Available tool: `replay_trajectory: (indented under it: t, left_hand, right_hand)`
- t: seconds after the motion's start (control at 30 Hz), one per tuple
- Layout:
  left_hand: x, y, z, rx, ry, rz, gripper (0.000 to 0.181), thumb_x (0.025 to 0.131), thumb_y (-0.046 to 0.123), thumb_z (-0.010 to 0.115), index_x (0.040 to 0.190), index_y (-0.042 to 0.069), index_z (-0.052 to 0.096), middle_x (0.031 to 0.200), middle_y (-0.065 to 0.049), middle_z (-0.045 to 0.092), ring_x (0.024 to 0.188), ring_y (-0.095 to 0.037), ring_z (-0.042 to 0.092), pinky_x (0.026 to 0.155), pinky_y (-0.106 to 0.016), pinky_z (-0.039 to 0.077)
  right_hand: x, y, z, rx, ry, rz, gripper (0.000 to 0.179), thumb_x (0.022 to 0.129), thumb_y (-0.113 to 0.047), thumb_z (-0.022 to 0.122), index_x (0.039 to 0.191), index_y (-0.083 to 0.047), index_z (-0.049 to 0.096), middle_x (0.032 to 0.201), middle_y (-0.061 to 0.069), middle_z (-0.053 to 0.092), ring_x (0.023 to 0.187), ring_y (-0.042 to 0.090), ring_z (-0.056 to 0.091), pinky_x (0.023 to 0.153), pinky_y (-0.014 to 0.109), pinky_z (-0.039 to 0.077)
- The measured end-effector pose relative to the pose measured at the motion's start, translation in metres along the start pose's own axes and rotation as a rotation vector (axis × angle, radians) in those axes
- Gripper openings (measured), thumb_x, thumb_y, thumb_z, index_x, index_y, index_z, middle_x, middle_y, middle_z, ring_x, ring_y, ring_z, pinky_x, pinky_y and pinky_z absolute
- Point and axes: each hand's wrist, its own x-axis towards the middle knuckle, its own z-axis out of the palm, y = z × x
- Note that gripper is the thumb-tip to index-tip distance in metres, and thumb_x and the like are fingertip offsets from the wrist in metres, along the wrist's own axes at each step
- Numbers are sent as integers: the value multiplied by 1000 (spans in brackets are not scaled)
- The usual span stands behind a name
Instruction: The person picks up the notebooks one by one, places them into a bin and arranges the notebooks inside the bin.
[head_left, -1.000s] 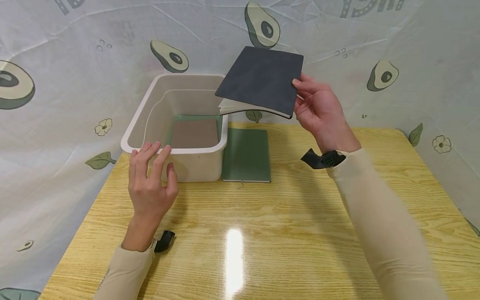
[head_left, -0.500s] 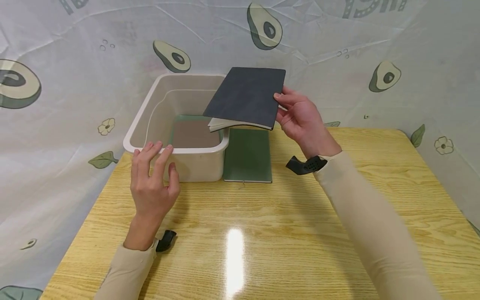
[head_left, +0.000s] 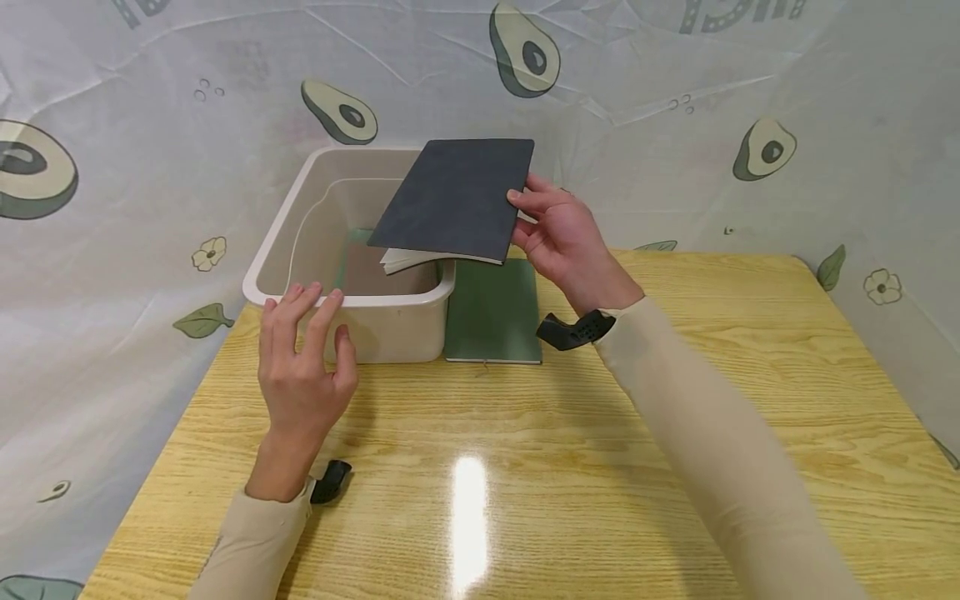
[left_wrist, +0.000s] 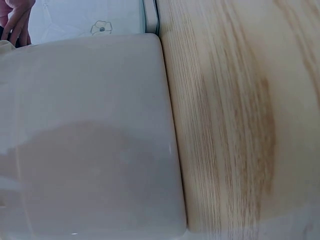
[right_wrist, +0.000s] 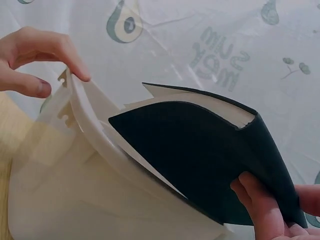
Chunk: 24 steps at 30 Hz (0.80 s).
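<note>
My right hand [head_left: 566, 242] grips a dark navy notebook [head_left: 457, 196] by its right edge, thumb on top and fingers beneath. The notebook is tilted over the right side of a white plastic bin [head_left: 397, 329], its loose pages fanning apart. In the right wrist view, the notebook [right_wrist: 185, 145] hangs above the bin's rim. My left hand [head_left: 303, 375] rests its fingertips on the bin's front left rim, thumb held away from the wall. A brown notebook [head_left: 375, 275] lies inside the bin over a green one [head_left: 358, 239], partly hidden by the navy notebook.
A green notebook [head_left: 495, 321] lies flat against the bin's right side on the wooden table [head_left: 600, 467]. Behind the table hangs a pale cloth [head_left: 637, 67] printed with avocados. A black band [head_left: 573, 331] sits at my right wrist.
My right hand has carried the navy notebook left and down, from right of the bin to over its right part. The left hand has stayed at the rim.
</note>
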Motion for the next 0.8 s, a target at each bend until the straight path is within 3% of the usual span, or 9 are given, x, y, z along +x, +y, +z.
replay_trajectory:
  t: [0.13,0.3,0.47,0.8]
  left_hand:
    - [0,0,0,-2,-1,0,36,90,3,66,124,2,73,131,-24,69,132,-43,62,124,-58,39]
    - [0,0,0,2,4,4,36,89,2,66,124,2,73,130,-24,69,131,-44,62,124,-58,39]
    - [-1,1,-1,7,1,4,37,89,2,67,125,3,73,130,-24,69,130,-44,62,124,-58,39]
    - [1,0,0,13,-3,7,37,90,4,66,126,4,73,132,-24,69,132,-42,63,124,-58,39]
  right_hand:
    - [5,8,7,-38,5,10,53,107,1,49,158,-13,50,144,8,59,114,25,69,98,37,59]
    - [12,20,18,-75,-1,21,57,107,2,49,161,-14,45,154,13,56,138,34,63,115,46,48]
    - [21,36,28,-90,18,51,65,106,4,51,166,-15,37,157,15,53,144,37,58,116,49,47]
    - [30,54,45,-150,58,63,65,104,6,54,164,-16,42,155,16,59,137,37,64,113,52,51]
